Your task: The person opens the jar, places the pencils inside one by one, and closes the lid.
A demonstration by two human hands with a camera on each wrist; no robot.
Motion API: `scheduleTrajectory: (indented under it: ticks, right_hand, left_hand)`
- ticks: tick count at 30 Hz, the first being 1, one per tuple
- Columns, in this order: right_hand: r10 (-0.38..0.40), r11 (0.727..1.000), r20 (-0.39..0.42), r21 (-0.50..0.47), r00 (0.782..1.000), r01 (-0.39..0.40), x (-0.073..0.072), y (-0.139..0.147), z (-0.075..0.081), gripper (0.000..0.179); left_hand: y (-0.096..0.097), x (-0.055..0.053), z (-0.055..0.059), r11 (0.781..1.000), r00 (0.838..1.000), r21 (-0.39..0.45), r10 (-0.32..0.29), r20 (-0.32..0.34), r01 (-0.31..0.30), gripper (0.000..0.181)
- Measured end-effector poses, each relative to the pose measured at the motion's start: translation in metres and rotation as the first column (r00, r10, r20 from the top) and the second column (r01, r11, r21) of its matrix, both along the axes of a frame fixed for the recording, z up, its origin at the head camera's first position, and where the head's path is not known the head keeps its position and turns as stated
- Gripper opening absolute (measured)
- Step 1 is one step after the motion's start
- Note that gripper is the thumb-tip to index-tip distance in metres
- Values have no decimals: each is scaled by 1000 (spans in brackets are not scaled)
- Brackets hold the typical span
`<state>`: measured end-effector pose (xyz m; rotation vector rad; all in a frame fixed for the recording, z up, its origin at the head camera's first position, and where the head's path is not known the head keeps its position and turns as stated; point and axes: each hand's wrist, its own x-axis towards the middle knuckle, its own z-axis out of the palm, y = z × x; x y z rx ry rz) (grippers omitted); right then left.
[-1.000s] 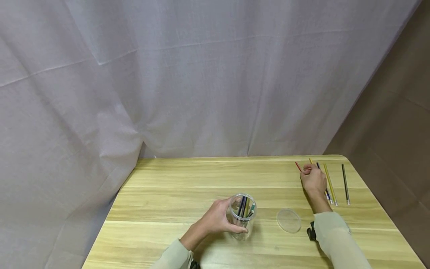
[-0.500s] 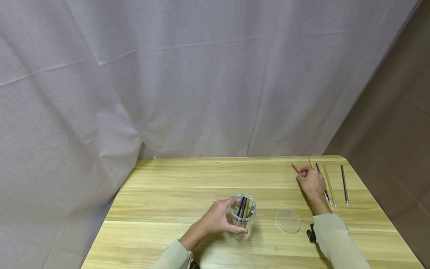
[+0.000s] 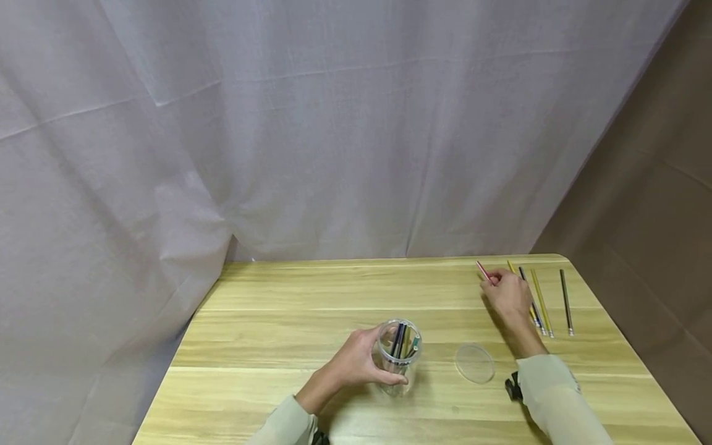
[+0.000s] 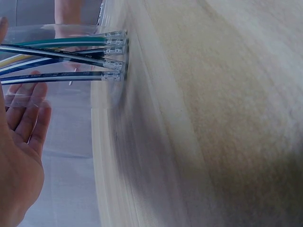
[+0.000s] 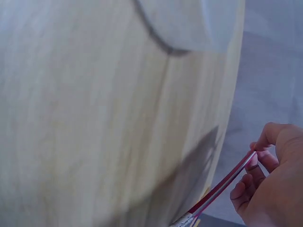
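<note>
One red pencil (image 5: 221, 184) lies pinched in the right hand (image 3: 507, 298), well right of the clear jar (image 3: 397, 364), which the left hand (image 3: 358, 361) grips; we should keep the pinch firm, the jar steady.

Red pencil (image 3: 483, 271): lower part hidden behind right hand (image 3: 508, 300); end cut off by right wrist view's bottom edge; left hand (image 4: 21, 161): cut off by left wrist view's edge; dark pencil (image 4: 61, 76): lettering too small to read

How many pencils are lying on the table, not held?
4, near the right hand: from left, a yellow pencil, a dark blue pencil, a second yellow pencil, then a blackish pencil. The hand could hide more.
</note>
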<state>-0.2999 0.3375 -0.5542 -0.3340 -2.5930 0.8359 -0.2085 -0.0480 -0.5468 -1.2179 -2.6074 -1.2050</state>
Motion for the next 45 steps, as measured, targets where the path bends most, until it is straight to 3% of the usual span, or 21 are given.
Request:
scheduleTrajectory:
  ticks: [23, 36, 45]
  right_hand:
    - [81, 996, -167, -22, 983, -86, 24, -43, 49, 16]
    - [149, 986, -267, -34, 952, -164, 49, -76, 91, 13]
    - [196, 974, -367, -37, 909, -225, 70, -92, 119, 12]
  left_hand:
    - [0, 2, 1, 1000, 1000, 24, -7, 15, 7, 90]
    - [-5, 2, 1, 1000, 1000, 29, 2, 30, -3, 92]
    - [-5, 0, 1, 1000, 999, 29, 6, 38, -7, 93]
